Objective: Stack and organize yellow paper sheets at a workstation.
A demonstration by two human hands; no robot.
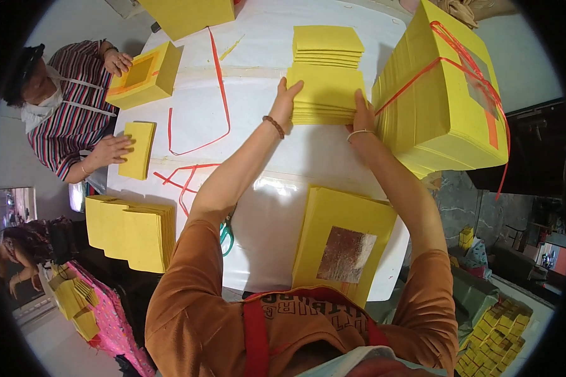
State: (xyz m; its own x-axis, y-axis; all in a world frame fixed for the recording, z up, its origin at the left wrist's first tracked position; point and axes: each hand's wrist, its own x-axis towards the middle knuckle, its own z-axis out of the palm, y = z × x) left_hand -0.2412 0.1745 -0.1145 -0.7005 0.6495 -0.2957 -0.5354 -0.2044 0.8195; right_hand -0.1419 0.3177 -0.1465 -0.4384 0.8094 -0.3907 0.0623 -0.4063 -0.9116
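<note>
My left hand (pixel 287 102) grips the left side of a stack of yellow paper (pixel 327 93), thumb resting over its edge. On the opposite side my right hand (pixel 362 113) holds the same stack, its fingers partly hidden under the near corner. Just beyond lies another low stack of yellow paper (pixel 327 39), its layers fanned toward me. To the right of my right hand stands a large bundle of yellow paper (pixel 409 94), tied with red plastic ribbon (pixel 415 80). Nearer my body is a yellow stack with a metallic brown square (pixel 346 252).
Red ribbon (pixel 224 107) lies loose on the white table (pixel 258 157). Scissors with teal handles (pixel 227 239) are beside my left arm. A co-worker (pixel 69 94) touches yellow stacks at the left. Another yellow pile (pixel 132 232) sits at the table's left edge.
</note>
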